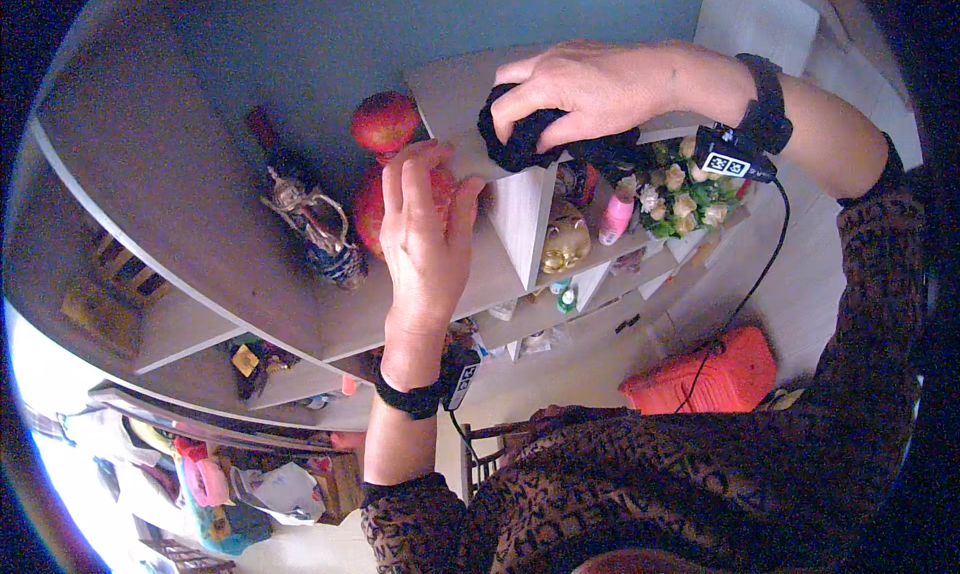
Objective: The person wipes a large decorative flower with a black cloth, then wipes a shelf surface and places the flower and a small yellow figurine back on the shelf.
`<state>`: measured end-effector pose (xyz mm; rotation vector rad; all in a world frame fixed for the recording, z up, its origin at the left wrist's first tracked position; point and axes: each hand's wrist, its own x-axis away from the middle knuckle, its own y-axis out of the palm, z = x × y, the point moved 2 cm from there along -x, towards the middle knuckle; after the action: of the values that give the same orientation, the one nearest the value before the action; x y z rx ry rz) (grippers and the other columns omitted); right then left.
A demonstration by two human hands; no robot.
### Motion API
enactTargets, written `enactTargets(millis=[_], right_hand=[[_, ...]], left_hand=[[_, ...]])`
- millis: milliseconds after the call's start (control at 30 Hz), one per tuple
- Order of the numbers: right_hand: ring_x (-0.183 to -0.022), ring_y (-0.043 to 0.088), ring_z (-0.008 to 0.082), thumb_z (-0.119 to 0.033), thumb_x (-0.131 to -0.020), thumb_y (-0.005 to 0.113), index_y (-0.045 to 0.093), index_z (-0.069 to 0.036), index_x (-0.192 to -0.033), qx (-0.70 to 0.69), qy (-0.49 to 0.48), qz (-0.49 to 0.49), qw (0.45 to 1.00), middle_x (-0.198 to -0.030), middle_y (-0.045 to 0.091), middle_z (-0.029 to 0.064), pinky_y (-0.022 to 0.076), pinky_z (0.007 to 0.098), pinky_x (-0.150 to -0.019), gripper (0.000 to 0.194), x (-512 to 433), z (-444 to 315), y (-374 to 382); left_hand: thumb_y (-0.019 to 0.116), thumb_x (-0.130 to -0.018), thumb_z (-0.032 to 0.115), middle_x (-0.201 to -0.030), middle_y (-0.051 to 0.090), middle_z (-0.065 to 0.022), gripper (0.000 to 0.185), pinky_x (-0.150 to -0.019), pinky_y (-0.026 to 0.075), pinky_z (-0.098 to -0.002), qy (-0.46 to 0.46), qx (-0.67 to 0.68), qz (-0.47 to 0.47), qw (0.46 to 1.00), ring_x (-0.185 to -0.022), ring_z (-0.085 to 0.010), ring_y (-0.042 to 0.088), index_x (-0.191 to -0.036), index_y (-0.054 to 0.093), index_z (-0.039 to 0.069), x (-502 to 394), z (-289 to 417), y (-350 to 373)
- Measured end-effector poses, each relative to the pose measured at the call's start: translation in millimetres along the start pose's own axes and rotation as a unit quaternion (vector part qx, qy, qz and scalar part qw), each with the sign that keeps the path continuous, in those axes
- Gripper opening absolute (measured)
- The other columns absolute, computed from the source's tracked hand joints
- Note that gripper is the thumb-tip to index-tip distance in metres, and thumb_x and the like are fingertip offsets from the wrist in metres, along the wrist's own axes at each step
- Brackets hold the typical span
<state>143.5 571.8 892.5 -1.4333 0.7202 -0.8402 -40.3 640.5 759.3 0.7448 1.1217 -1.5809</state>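
My right hand [592, 86] grips a bunched black cloth [517, 135] and presses it on the top board of a wooden shelf unit [457, 108]. My left hand [427, 214] is over a red gourd-shaped ornament [386, 120], fingers apart, hiding much of its lower bulb. Whether the fingers touch it I cannot tell. Left of the gourd stands a dark bottle-like ornament with metallic decoration [300, 206]. Below the right hand, a lower compartment holds a golden figurine [566, 240], a pink bottle [616, 215] and a bunch of pale flowers [682, 199].
Lower shelves hold a green bottle [566, 298] and other small items. A red plastic stool [705, 375] stands on the floor at right. A black cable [772, 251] hangs from my right wrist device. Bags and cloth items [277, 491] lie at lower left.
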Motion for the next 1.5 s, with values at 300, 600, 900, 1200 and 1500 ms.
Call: enactTargets(millis=[300, 600, 900, 1200, 1500], right_hand=[[-0.106, 0.061, 0.0356, -0.011, -0.084, 0.065, 0.063, -0.009, -0.110, -0.003, -0.016, 0.036, 0.999, -0.107, 0.060, 0.0154, 0.0491, 0.0453, -0.089, 0.027, -3, 3, 3], [-0.102, 0.061, 0.0368, -0.013, -0.084, 0.065, 0.063, -0.008, -0.107, 0.031, 0.007, 0.050, 0.998, -0.104, 0.061, 0.0146, 0.0488, 0.0460, -0.088, 0.024, -13, 1, 0], [-0.102, 0.060, 0.0382, -0.016, -0.084, 0.065, 0.064, -0.011, -0.111, 0.039, 0.061, 0.041, 0.996, -0.104, 0.060, 0.0172, 0.0488, 0.0483, -0.088, 0.027, -17, 2, 0], [-0.100, 0.060, 0.0358, -0.014, -0.084, 0.066, 0.063, -0.008, -0.109, 0.020, 0.063, 0.007, 0.998, -0.102, 0.058, 0.0144, 0.0479, 0.0445, -0.088, 0.025, -8, 1, 0], [-0.105, 0.058, 0.0338, -0.010, -0.083, 0.065, 0.063, -0.006, -0.108, -0.076, -0.083, 0.018, 0.993, -0.104, 0.058, 0.0145, 0.0462, 0.0418, -0.094, 0.026, 32, 22, 7]], left_hand=[[0.071, -0.086, 0.010, -0.111, 0.061, -0.0160, 0.033, -0.082, 0.052, -0.0425, 0.005, 0.006, -0.015, 1.000, -0.100, -0.0361, 0.061, -0.114, 0.056, 0.003, -2, 0, -2], [0.072, -0.086, 0.009, -0.109, 0.061, -0.0155, 0.032, -0.080, 0.051, -0.0421, 0.007, 0.008, -0.018, 1.000, -0.095, -0.0342, 0.061, -0.112, 0.055, 0.003, -2, 1, -2], [0.071, -0.086, 0.010, -0.108, 0.061, -0.0151, 0.030, -0.078, 0.052, -0.0414, 0.006, 0.012, -0.030, 0.999, -0.092, -0.0337, 0.061, -0.111, 0.056, 0.003, -1, 3, -3], [0.070, -0.086, 0.009, -0.109, 0.061, -0.0160, 0.032, -0.080, 0.052, -0.0422, 0.015, 0.004, -0.033, 0.999, -0.096, -0.0356, 0.061, -0.113, 0.055, 0.003, -3, 0, -3], [0.068, -0.087, 0.009, -0.111, 0.059, -0.0186, 0.038, -0.089, 0.050, -0.0450, 0.010, -0.006, -0.055, 0.998, -0.101, -0.0390, 0.059, -0.122, 0.054, 0.003, -8, 6, -7]])
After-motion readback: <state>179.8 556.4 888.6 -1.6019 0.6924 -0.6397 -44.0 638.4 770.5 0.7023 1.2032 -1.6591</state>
